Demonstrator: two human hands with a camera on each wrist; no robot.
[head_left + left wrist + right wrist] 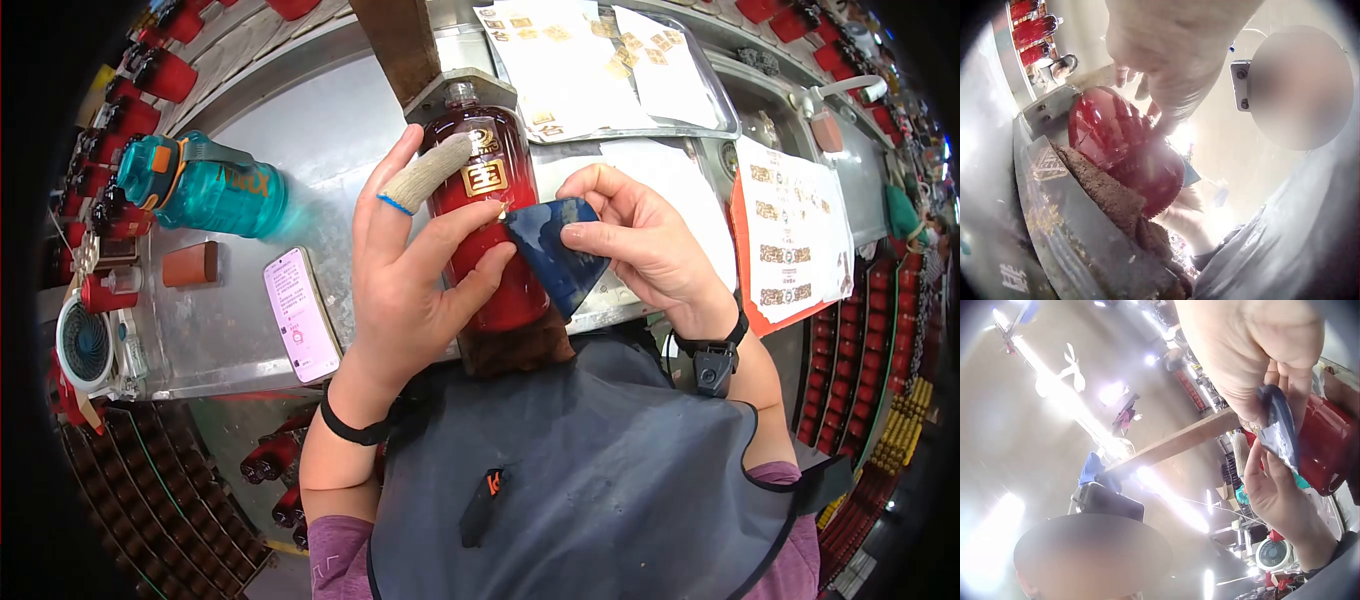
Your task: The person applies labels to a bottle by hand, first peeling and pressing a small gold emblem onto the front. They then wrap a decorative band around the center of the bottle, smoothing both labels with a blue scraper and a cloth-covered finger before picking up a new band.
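at metal workbench [230,340], red bottle [520,180], phone [302,315]; bottle rows [845,360] beyond

Right fingers [603,179] bent, apparently opposite thumb [597,238].

Bottle [514,178] centred at counter [225,345], neck at far end. To its left: phone [303,317]; then block [190,265], with flask [235,195] behind; fan [86,345] leftmost. Behind-right: tray [728,103], sheets [560,75] in it. Farther right: paper stack [795,235].
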